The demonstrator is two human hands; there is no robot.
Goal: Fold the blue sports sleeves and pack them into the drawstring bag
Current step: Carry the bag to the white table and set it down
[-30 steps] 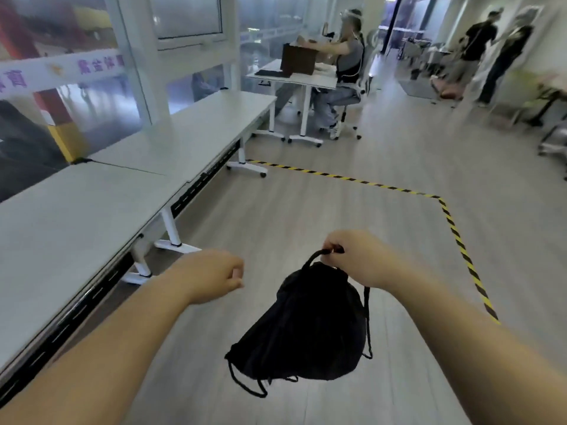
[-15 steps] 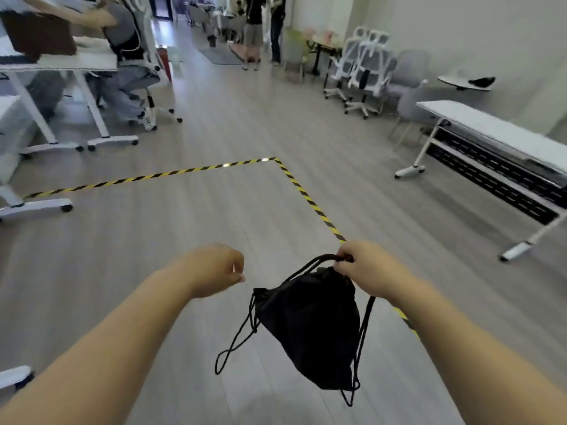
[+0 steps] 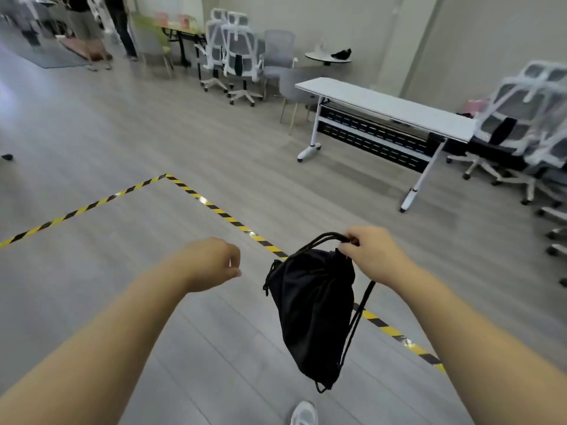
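Note:
A black drawstring bag (image 3: pixel 313 314) hangs in the air over the floor, its mouth drawn closed and its cords dangling. My right hand (image 3: pixel 371 256) grips the looped cords at the bag's top. My left hand (image 3: pixel 211 262) is held out to the left of the bag, apart from it, its fingers curled in with nothing in them. No blue sports sleeves are in view.
Yellow-black hazard tape (image 3: pixel 214 207) marks a corner on the grey floor. A white folding table (image 3: pixel 386 108) stands ahead on the right, with wrapped office chairs (image 3: pixel 521 124) beside it and more chairs (image 3: pixel 233 56) at the back. People's legs (image 3: pixel 92 29) show far left. My shoe (image 3: pixel 303 414) is below.
The view has swung to the right, from the long tables by the windows to the white table and chairs. The bag swings under my right hand; both hands keep their pose.

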